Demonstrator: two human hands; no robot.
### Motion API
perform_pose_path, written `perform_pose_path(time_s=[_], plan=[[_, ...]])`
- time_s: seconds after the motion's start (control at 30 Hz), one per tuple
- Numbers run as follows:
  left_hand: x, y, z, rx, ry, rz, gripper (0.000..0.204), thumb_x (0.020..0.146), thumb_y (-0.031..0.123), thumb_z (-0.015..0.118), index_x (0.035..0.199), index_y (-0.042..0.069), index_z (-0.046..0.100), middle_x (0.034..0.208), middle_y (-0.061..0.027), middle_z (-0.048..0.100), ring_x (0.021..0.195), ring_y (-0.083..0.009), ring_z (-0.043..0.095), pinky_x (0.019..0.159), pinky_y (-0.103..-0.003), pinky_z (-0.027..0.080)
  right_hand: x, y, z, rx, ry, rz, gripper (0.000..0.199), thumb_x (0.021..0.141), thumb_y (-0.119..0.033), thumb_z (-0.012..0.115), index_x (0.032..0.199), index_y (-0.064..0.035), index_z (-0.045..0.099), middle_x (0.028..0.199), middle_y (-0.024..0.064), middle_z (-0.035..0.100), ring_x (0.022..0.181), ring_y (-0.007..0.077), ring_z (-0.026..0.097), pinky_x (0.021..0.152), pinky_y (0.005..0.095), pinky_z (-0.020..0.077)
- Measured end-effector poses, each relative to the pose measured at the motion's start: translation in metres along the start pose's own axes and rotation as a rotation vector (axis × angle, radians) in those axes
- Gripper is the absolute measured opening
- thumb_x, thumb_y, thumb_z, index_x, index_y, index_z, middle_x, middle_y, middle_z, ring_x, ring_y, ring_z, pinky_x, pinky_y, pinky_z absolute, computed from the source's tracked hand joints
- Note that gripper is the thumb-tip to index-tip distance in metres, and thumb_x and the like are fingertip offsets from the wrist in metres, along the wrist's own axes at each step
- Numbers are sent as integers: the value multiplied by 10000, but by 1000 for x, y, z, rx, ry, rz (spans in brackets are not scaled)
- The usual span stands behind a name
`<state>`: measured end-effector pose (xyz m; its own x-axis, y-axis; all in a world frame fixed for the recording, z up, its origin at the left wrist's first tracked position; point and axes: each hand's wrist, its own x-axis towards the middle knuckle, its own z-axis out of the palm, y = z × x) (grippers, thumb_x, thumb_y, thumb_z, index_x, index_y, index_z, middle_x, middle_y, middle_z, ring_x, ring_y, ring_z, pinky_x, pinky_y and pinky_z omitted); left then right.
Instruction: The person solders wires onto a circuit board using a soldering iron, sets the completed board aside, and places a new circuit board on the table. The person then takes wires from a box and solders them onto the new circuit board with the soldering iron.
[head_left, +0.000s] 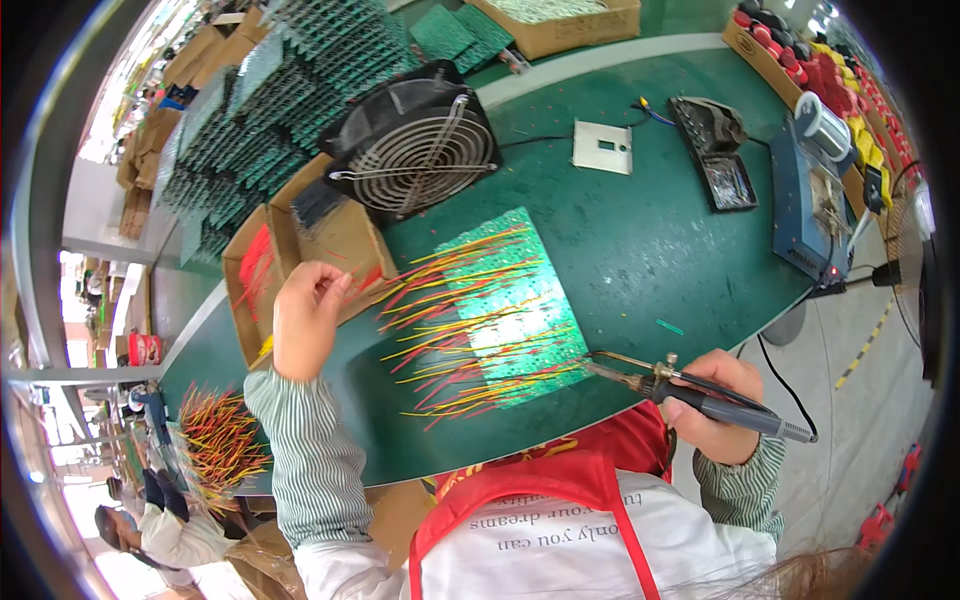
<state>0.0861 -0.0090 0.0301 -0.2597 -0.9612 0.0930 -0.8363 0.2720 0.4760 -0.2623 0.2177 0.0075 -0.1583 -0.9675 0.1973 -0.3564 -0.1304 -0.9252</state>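
Green circuit board lies on the tabletop. At its right edge, the right hand grips a soldering iron; left of it, the left hand's fingers are narrowed, their hold unclear.

Exposure: bright, cool white, mostly from above. 1 hard glare patch on the circuit board panel; center washes out to near white, surface detail lost there. Milder sheen on the green tabletop, soft-edged shadow on it beside the left sleeve. Fan housing goes near black, its wire guard catches highlights. Left rim is blown out in places, with bluish fringing. Fisheye bends the table edge into an arc; all 4 corners vignette to black. Mid-frame is reasonably crisp: wires separate individually. Far background at lower left is soft, as is the hair at lower right.
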Motion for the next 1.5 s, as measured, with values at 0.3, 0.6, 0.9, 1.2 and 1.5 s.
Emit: perform_pose_path(time_s=[0.3,0.6,0.9,1.2,1.5], plan=[[27,-66,12,144,-202,-47,153,782,133,674,845,0,636,776,-123,626,715,-260,606,678,-365,474,5,2,8,44,-5,51,209,665,-54,721,789,-18,557,620,29,611,497,88,551,478,226,424],[36,-76,7,110,-296,82,124,815,110,650,859,-2,620,738,-123,598,682,-247,584,664,-348,468,14,1,12,51,-16,82,219,653,-45,720,792,-17,553,633,36,615,495,93,551,484,227,428],[29,-68,9,-128,-197,-87,125,854,109,623,873,-12,602,707,-83,608,637,-162,560,618,-296,457,12,2,12,88,-16,107,220,656,-54,724,789,-15,553,621,33,607,499,92,555,482,229,429],[-20,39,8,-205,-216,165,98,807,76,660,873,8,633,738,-65,602,653,-157,563,593,-277,452,13,-6,6,-42,-27,-16,206,693,-104,739,800,-36,577,630,38,619,487,117,569,475,239,435],[-81,105,77,-253,-389,421,77,774,79,680,785,27,624,742,-96,588,706,-265,568,643,-364,450,-2,-5,1,4,-80,17,195,704,-99,731,795,-32,572,612,36,618,479,107,571,459,234,425]])
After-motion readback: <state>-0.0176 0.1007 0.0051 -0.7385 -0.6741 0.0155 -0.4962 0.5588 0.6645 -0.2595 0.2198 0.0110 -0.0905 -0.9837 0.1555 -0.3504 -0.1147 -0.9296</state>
